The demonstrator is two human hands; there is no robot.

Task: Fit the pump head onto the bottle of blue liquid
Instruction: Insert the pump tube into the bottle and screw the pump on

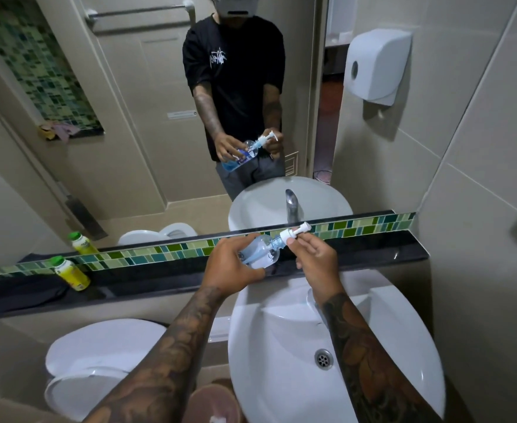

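A clear bottle of blue liquid [261, 250] lies tilted on its side in my left hand [231, 270], neck pointing up and right, above the back of the sink. The white pump head [293, 233] sits at the bottle's neck, its nozzle sticking out to the right. My right hand [315, 254] pinches the pump's collar with thumb and fingers. The pump's tube runs inside the bottle. The mirror shows the same hold from the front.
A white sink [403, 346] with a drain lies below my hands, its chrome tap hidden behind them. A black ledge [159, 285] carries a yellow bottle with a green cap [71, 273]. A toilet [98, 355] stands at lower left. A paper dispenser [376, 65] hangs on the right wall.
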